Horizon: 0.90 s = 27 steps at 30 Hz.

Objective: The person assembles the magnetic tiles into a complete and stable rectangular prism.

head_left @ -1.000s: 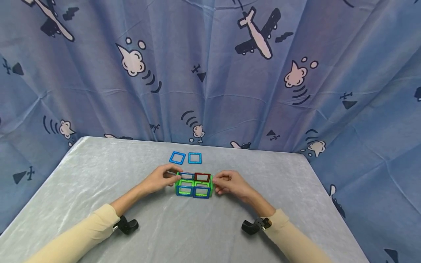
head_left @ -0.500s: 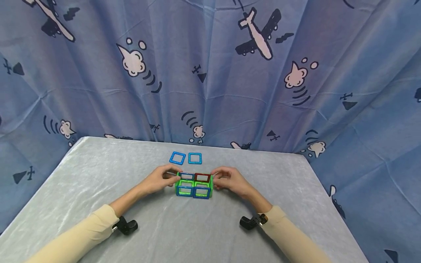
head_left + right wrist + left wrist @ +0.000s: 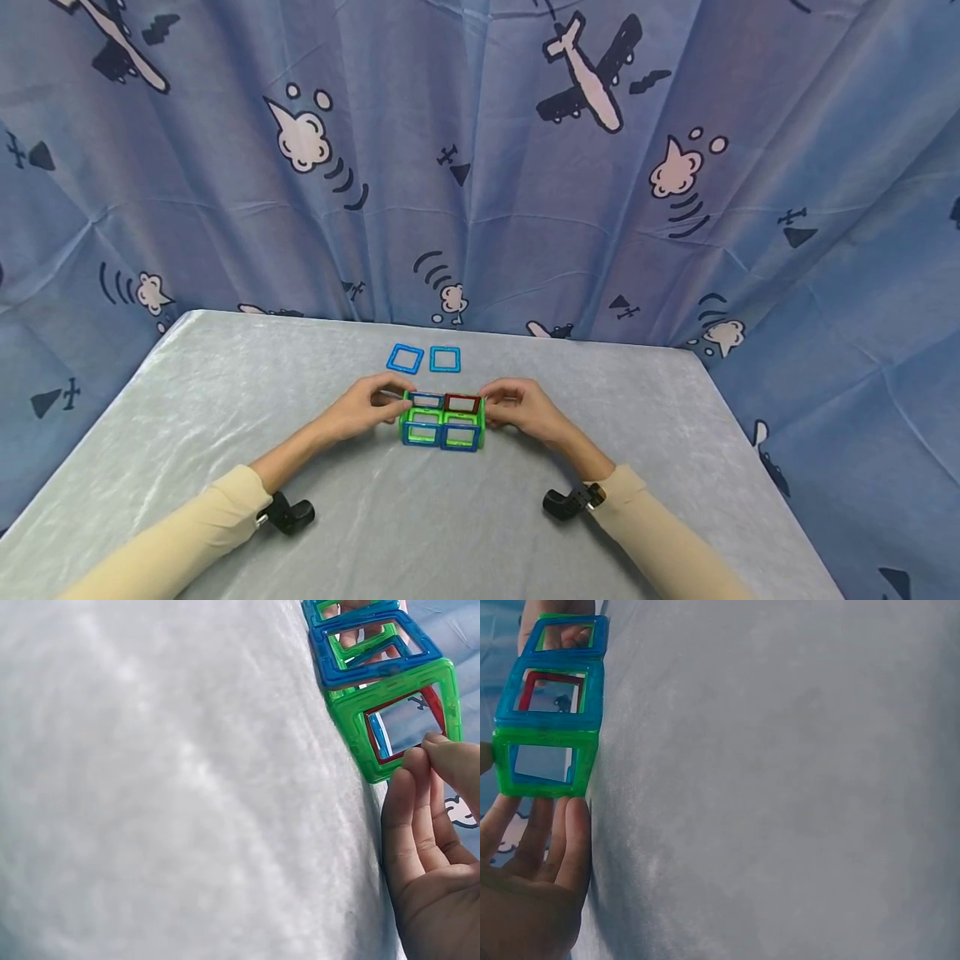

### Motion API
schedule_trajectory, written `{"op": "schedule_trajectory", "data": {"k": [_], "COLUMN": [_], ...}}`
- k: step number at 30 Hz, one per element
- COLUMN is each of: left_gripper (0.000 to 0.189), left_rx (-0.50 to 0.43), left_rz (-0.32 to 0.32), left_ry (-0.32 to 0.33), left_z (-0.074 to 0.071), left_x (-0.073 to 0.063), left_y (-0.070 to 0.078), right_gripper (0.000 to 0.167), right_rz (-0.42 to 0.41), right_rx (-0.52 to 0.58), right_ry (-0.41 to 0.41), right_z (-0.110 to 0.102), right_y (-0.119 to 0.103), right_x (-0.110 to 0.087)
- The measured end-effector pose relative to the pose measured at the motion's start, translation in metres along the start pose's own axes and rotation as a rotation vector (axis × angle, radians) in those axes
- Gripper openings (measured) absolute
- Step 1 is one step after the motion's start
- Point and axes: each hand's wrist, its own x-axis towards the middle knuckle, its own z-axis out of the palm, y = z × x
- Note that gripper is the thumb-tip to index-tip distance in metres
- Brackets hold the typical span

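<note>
A low open-topped box of magnetic tiles (image 3: 441, 437) stands on the table, two squares long. Blue squares form its front, green ones its ends and floor; a blue and a red tile (image 3: 462, 404) stand along the back. My left hand (image 3: 371, 407) holds the left green end tile (image 3: 546, 787), thumb on one edge and fingers against the other. At the opposite end, my right hand (image 3: 525, 411) has its thumb and bent fingers at the edge of the right green end tile (image 3: 352, 724). The far fingertips are partly hidden behind the box.
Two loose blue square tiles, one tilted (image 3: 405, 359) and one straight (image 3: 446, 359), lie flat behind the box. A pale cloth covers the table (image 3: 450, 533). A blue curtain (image 3: 480, 167) with printed airplanes hangs just past the table's far edge.
My right hand has shifted slightly up and left, its index finger now reaching to the box's back right corner. The left hand and the box stay nearly in place.
</note>
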Motion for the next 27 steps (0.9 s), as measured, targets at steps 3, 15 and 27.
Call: {"op": "schedule_trajectory", "data": {"k": [3, 15, 27], "left_gripper": [0.037, 0.038, 0.035], "left_rx": [0.001, -0.004, -0.009], "left_rz": [-0.002, -0.019, -0.024], "left_ry": [0.001, 0.003, 0.029], "left_z": [0.0, -0.001, -0.015], "left_x": [0.001, 0.001, 0.01], "left_y": [0.0, -0.002, 0.0], "right_gripper": [0.023, 0.021, 0.02], "right_rz": [-0.006, -0.028, -0.017], "right_rx": [-0.004, -0.026, -0.021], "right_ry": [0.0, -0.008, 0.006], "right_z": [0.0, -0.001, 0.0], "right_y": [0.001, 0.0, 0.0], "right_x": [0.0, 0.0, 0.001]}}
